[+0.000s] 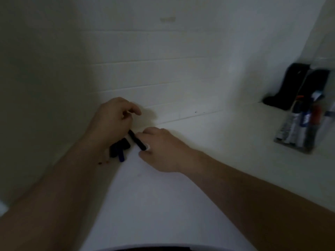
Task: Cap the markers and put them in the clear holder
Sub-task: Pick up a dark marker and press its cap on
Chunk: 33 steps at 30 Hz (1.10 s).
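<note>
Reaching across a pale counter (181, 205) toward the tiled wall (163, 73), both bare forearms converging near centre. Right hand (163, 149) pinching a dark marker (136, 140) between thumb and curled fingers, marker lying slantwise, its far end pointing to 11 o'clock toward the left hand (113, 118). Left hand hovering just above, fingers loosely curled, thumb and forefinger nearly meeting; cannot tell whether anything small sits between them. Just at 7 o'clock of the marker, partly under the left wrist, a small heap of dark and blue caps (119, 149) resting on the counter. Well apart, at 3 o'clock, a clear holder (306, 124) standing tilted in view, already packed with several markers. Behind it, at 12 o'clock of the holder, a black object (288, 84) leaning against the wall, blurred beyond telling.
</note>
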Motion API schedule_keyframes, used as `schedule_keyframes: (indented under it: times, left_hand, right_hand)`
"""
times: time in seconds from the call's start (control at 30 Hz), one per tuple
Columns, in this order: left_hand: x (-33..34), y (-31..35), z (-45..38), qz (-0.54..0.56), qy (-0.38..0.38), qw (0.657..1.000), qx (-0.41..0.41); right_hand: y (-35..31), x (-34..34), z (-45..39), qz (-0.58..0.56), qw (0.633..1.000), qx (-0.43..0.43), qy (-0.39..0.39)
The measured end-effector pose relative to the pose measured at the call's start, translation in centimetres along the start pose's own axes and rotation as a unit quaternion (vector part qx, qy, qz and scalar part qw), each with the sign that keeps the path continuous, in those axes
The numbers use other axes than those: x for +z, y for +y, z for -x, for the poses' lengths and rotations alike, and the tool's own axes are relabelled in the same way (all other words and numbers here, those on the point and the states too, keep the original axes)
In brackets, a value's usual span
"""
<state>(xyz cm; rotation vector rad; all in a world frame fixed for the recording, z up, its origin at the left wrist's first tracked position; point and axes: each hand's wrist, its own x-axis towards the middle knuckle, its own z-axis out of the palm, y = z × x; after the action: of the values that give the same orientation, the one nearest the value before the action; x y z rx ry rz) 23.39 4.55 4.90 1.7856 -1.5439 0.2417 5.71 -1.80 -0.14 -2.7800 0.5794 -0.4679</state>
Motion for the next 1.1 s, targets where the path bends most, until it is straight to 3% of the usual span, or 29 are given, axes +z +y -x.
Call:
schedule_keyframes:
  times: [0.2, 0.4, 0.47, 0.6, 0.87, 1.0, 1.1]
  left_hand:
    - [-1.6, -1.0, 0.6, 0.020, -0.122, 0.987, -0.107]
    - [-1.6, -1.9, 0.9, 0.001, -0.269, 0.957, -0.107]
    - [-1.5, -1.6, 1.2, 0.005, -0.303, 0.946, -0.116]
    - [-1.1, -1.4, 1.3, -0.006, -0.310, 0.943, -0.119]
    - [0.3, -1.7, 0.8, -0.115, -0.288, 0.950, -0.045]
    - [1.6, -0.7, 1.3, -0.081, -0.217, 0.973, -0.004]
    - [2.5, 0.6, 1.6, -0.043, -0.211, 0.976, 0.022]
  right_hand:
    - [-0.3, 1.4, -2.4, 0.110, 0.994, -0.003, -0.010]
    - [2.8, -1.9, 0.3, 0.181, 0.981, 0.072, 0.022]
    - [4.9, -2.4, 2.4, 0.158, 0.983, 0.082, 0.045]
    - [6.2, -2.6, 4.8, 0.073, 0.988, 0.106, 0.088]
    - [6.7, -2.8, 4.8, 0.014, 0.988, 0.121, 0.091]
    - [6.9, -2.8, 4.7, -0.011, 0.986, 0.125, 0.113]
    - [7.0, -2.9, 4.7, -0.025, 0.982, 0.139, 0.127]
